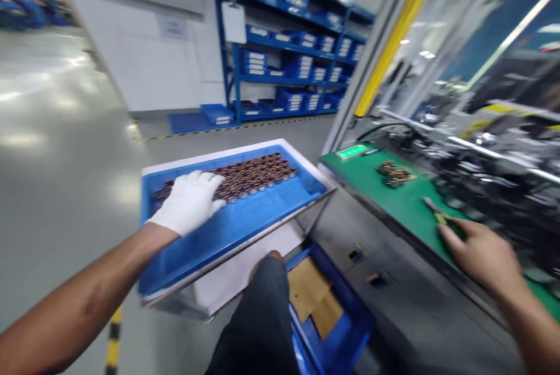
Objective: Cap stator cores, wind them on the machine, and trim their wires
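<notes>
My left hand (189, 201), in a white glove, reaches over the blue tray (245, 229). Its thumb is apart from the fingers, which lie at the left part of rows of small round copper-coloured parts (258, 175). Nothing shows in its grasp, though the glove hides what is under the palm. On the right, my bare right hand (483, 252) is closed around green-handled pliers (438, 216), their metal tip pointing away over the green mat (406, 211). Farther back on that mat lies a small pile of copper-coloured parts (394, 174).
The tray sits on a white-edged stand. Below is a blue bin (350, 328) holding brown cardboard (310, 287). A lit green indicator panel (352, 151) is at the mat's far corner. Blue shelves (289, 37) with bins stand behind; machinery and a yellow post (394, 48) are right.
</notes>
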Demonstrator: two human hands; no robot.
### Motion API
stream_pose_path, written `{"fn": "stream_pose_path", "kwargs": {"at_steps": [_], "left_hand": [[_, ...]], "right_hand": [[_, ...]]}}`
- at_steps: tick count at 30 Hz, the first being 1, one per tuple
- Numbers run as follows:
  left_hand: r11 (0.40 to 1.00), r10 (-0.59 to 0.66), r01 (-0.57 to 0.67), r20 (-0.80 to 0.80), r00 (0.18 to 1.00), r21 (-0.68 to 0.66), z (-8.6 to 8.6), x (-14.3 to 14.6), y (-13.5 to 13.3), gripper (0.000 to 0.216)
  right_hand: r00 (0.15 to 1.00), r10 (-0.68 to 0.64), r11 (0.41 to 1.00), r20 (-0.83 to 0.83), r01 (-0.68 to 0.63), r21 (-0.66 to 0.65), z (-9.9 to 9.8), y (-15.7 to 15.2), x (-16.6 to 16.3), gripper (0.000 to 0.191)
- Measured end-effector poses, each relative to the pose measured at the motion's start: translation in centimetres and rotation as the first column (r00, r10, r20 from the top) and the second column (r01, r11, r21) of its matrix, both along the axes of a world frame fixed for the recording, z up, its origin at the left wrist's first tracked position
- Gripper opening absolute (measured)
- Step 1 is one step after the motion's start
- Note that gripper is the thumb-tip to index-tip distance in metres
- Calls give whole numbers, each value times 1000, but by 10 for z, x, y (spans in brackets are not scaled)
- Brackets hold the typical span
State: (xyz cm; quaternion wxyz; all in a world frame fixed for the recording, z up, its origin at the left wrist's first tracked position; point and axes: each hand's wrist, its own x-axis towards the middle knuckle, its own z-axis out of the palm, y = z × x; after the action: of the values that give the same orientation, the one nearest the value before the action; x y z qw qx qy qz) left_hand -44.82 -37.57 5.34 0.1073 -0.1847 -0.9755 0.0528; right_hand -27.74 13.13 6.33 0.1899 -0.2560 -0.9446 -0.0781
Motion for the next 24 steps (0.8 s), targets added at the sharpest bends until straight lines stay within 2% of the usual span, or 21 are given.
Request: {"fn": "stream_pose_path", "kwargs": {"at_steps": [2,4,6,9,12,16,20,24], "left_hand": [[972,-215,225,-123,969,75,27,-4,58,48],[886,-421,449,-200,885,120,51,-7,123,43],[801,-557,585,-199,806,129,65,-10,189,36],[727,-654,677,-186,734,116,70,-19,275,28],[669,-706,728,-177,685,149,61,-26,336,41],[656,-704,715,-147,695,241,46,-25,375,42],[687,-649,659,-150,746,305,39,-19,384,43],[709,-621,637,-158,767,303,38,-14,387,38]], "right_hand": [[999,-3,1000,46,4,-22,4,3,5,33],[999,-7,999,52,9,-40,4,3,6,38],[999,-8,998,40,10,-59,2,1,5,39],[1000,1,996,19,0,-86,0,0,5,40],[1000,7,995,16,-6,-101,2,-1,8,40],[1000,-6,994,31,9,-106,4,-1,10,38],[999,-14,992,40,19,-125,5,-2,10,34],[1000,-23,986,20,26,-164,8,-5,10,32]]}}
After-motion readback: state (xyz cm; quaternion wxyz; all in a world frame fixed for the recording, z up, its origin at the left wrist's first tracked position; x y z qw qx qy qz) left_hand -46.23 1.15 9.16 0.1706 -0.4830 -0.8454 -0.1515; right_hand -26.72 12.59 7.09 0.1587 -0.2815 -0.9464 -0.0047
